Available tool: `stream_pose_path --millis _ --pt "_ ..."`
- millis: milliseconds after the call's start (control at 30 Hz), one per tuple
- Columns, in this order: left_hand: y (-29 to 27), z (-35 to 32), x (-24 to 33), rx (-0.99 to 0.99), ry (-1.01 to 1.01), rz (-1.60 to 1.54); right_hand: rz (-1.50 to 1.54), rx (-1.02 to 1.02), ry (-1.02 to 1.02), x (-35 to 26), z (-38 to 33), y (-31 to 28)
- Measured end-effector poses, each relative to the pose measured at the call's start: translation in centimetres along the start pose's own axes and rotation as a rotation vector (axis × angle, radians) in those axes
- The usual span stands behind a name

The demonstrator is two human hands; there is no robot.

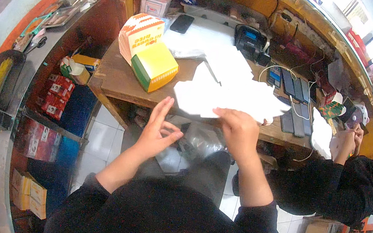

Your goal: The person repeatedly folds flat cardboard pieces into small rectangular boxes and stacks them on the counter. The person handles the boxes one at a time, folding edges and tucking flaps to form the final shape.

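A stack of white die-cut card sheets (229, 91) lies at the table's front edge, their outlines irregular like unfolded box blanks. My right hand (238, 131) pinches the near edge of the top white sheet between thumb and fingers. In front of the table, left of that sheet, my left hand (157, 134) hangs with its fingers apart and nothing in them. Just beyond it on the table stands a folded yellow and green paper food box (159, 66). Several nested orange and white cartons (138, 37) lean behind that box.
A black phone (182, 23) and a card terminal (250, 41) sit at the back. Several phones (295, 113) with white cables lie to the right. Another person's hands (349, 143) work beside a white sheet. A shelf (32, 84) with red boxes stands left.
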State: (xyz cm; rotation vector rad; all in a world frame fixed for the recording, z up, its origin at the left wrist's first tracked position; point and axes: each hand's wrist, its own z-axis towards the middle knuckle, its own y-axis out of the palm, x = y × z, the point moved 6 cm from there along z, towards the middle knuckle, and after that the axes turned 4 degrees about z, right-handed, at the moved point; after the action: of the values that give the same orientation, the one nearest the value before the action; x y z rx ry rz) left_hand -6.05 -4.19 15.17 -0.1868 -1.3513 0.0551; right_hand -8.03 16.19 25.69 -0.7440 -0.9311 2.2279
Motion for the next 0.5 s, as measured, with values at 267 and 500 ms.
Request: stream_pose_path --millis 267,500 --pt "0.4 -2.1 -1.1 -0.184 -0.294 -0.229 0.299 -0.314 0.275 -4.8 -3.2 0.4" --pt "-0.2 -3.1 -0.2 0.003 -0.358 -0.007 0.456 -0.048 0.149 -4.1 -5.2 5.2"
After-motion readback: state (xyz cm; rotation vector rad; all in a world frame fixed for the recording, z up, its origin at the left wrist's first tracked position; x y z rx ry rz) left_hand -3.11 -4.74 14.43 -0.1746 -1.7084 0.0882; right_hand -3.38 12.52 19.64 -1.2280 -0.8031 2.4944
